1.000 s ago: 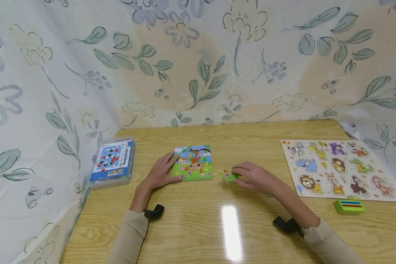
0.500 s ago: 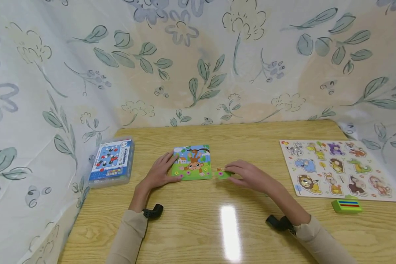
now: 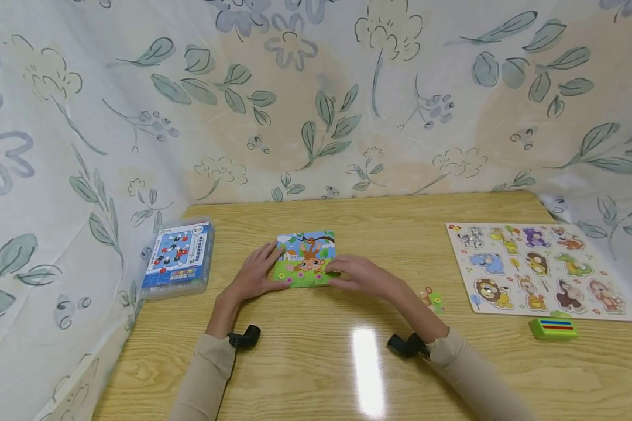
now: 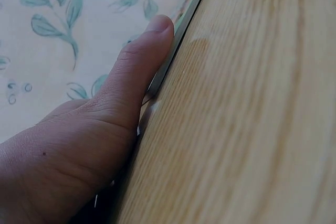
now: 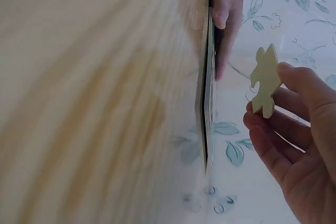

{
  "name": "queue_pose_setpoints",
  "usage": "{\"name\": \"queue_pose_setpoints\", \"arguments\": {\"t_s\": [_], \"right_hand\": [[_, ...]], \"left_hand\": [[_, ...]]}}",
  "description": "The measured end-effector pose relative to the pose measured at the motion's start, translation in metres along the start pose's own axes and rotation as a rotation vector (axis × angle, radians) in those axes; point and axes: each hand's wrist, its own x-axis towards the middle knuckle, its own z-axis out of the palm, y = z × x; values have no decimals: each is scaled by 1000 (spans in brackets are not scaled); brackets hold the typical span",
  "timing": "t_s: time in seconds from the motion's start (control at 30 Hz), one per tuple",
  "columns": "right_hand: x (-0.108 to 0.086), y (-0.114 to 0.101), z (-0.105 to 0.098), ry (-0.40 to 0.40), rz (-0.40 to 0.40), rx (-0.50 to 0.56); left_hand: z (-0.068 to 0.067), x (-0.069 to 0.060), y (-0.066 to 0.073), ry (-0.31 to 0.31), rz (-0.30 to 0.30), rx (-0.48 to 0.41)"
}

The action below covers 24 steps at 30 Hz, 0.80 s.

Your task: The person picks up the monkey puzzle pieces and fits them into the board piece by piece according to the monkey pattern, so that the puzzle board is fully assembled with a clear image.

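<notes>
A monkey picture puzzle (image 3: 300,257) lies flat on the table, left of the middle. Along its left side rests my left hand (image 3: 254,275), with the thumb stretched against the near edge; the left wrist view shows that thumb (image 4: 149,43) straight. My right hand (image 3: 360,275) hovers at the puzzle's lower right corner. In the right wrist view, its thumb and fingertips pinch a jigsaw piece (image 5: 266,80), pale back showing, raised off the puzzle. A second jigsaw piece (image 3: 435,300), green and brown, lies on the table beside my right forearm, which partly hides it.
A clear plastic box with a blue molecule label (image 3: 178,257) stands at the left. On the right lie an animal peg board (image 3: 553,280) and a small green block (image 3: 554,329) with blue and red stripes. Floral cloth (image 3: 316,117) hangs behind the wooden table (image 3: 295,362).
My right hand has moved left, carrying the jigsaw piece from beside the puzzle to its lower right corner. The second piece on the table has come into view. My left hand has stayed put.
</notes>
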Motion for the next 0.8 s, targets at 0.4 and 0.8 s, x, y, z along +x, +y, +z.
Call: {"name": "queue_pose_setpoints", "arguments": {"t_s": [0.4,0.8], "right_hand": [[36,-1,16,12,-5,-17],[53,-2,23,7,-12,-68]], "left_hand": [[-2,0,3,-18,-8,-11],[-2,-1,1,-11,-7,-3]]}}
